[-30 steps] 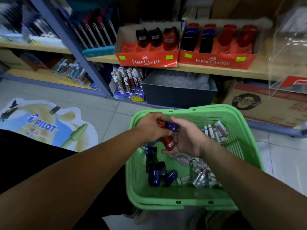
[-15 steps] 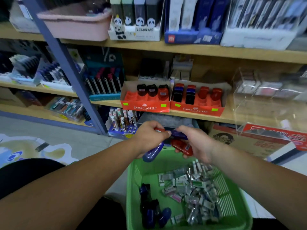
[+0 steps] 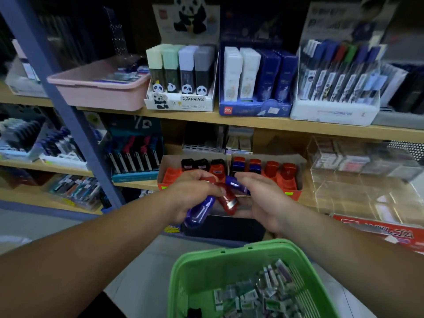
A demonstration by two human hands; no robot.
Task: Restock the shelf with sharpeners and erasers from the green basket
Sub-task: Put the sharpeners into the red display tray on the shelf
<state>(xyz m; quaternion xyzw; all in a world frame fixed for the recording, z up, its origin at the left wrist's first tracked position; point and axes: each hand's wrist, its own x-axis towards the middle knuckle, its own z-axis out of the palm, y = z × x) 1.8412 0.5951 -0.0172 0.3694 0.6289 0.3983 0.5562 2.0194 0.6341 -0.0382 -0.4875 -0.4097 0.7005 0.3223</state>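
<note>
While aloft, glossy rounded plastic sharpeners

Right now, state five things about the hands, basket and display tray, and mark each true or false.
The left hand grips a blue plastic sharpener. True.
The right hand is empty. False: it holds a red plastic sharpener.
The green plastic basket hangs from the right hand. False: neither hand touches it.
Small wrapped erasers lie in the basket. True.
The orange cardboard display tray is full. False: its front slots are empty.
</note>
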